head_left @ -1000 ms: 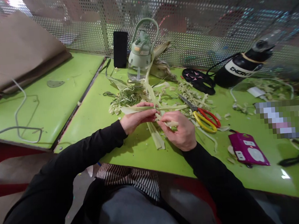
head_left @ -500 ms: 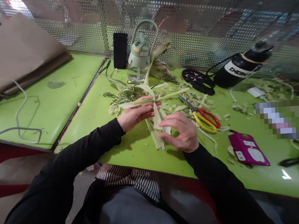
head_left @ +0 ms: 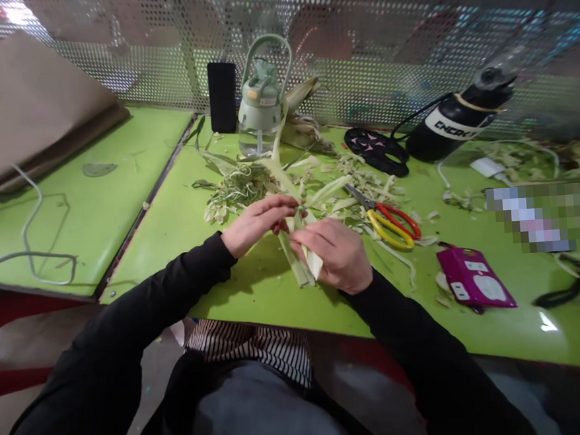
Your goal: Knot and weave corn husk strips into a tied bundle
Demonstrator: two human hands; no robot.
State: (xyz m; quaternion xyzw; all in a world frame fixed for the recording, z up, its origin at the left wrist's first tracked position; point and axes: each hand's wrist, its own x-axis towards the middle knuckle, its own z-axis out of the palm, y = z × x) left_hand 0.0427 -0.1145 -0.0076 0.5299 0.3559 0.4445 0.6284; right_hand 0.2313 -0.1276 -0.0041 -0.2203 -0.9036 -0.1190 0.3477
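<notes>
My left hand (head_left: 253, 224) pinches pale green leaf strips (head_left: 299, 250) where several of them cross, just above the green table (head_left: 235, 281). My right hand (head_left: 336, 254) is closed on the lower ends of the same strips, right beside the left hand. One strip (head_left: 328, 188) sticks out up and to the right from the crossing. Both arms wear black sleeves.
A pile of leaf scraps (head_left: 241, 184) lies behind my hands. Red-and-yellow scissors (head_left: 387, 222) rest to the right, a magenta device (head_left: 473, 285) further right. At the back stand a green water bottle (head_left: 260, 100), a black box (head_left: 222, 96), a black bottle (head_left: 457, 126) and a perforated metal screen (head_left: 356, 34).
My right hand has come up and closed on the strips next to the left hand. The long strip that lay level across has folded in, leaving a shorter end pointing up right.
</notes>
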